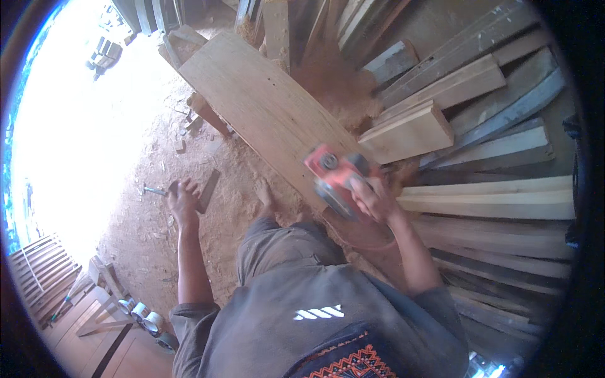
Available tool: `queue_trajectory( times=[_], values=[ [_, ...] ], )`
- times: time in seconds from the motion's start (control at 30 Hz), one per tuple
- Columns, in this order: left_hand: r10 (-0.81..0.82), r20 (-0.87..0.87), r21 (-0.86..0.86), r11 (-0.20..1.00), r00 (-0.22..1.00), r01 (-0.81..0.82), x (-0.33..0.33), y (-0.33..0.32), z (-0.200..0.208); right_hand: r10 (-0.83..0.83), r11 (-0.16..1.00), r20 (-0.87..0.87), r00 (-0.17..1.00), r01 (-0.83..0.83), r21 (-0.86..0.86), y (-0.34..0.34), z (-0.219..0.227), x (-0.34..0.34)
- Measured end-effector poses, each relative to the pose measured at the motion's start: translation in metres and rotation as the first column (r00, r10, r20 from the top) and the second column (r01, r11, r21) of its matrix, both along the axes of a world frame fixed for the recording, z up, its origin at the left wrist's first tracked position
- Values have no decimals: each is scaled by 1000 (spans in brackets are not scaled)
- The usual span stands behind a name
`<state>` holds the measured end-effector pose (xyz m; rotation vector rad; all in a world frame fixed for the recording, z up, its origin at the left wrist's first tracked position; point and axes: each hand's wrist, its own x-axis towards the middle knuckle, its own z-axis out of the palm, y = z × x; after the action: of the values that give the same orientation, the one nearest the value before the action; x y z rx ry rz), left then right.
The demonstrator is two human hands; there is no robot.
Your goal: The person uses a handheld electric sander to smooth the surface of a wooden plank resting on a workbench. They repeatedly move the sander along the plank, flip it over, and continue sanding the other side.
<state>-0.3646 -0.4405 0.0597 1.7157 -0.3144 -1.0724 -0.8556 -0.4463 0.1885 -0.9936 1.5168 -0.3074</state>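
Observation:
Over the near end of a long wooden board (258, 94), my right hand (373, 198) is closed round the handle of a red power tool (340, 173), which looks like an electric hand planer. The tool is blurred and has dark round parts. Whether its base touches the board cannot be told. My left hand (183, 200) is out to the left, away from the board, with curled fingers. A thin pale-blue rod-like tool (154, 191) with a dark end sticks out leftward from it; the hand seems to hold that dark end.
Stacked timber (485, 198) fills the right side, with a thick pale beam (409, 135) close to the board. Sawdust and scraps cover the ground (145, 233). A dark flat wood piece (209, 191) lies beside my left hand. A reddish cord (372, 247) loops below the power tool.

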Motion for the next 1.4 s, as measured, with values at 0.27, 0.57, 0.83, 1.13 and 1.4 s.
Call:
queue_trajectory(
  times=[0.27, 0.57, 0.83, 1.13, 1.4],
  values=[
    [-164, 239, -315, 919, 957, 236, -54, 33, 130, -367, 929, 44, 929, 365, 58, 167, 32, -80],
    [-728, 205, -261, 603, 654, 754, -201, 40, 69, -353, 929, -22, 935, 347, -128, 204, 17, -86],
    [-741, 257, -158, 601, 620, 783, -209, 41, 36, -247, 937, -213, 946, 176, -303, 197, -2, -89],
    [-753, 433, -65, 523, 496, 850, -211, 51, 53, -76, 963, -284, 956, -4, -270, 188, 20, -96],
    [-762, 425, -100, 498, 489, 862, -211, 51, 54, 73, 982, -244, 967, -113, -155, 158, 54, -82]
  ],
)
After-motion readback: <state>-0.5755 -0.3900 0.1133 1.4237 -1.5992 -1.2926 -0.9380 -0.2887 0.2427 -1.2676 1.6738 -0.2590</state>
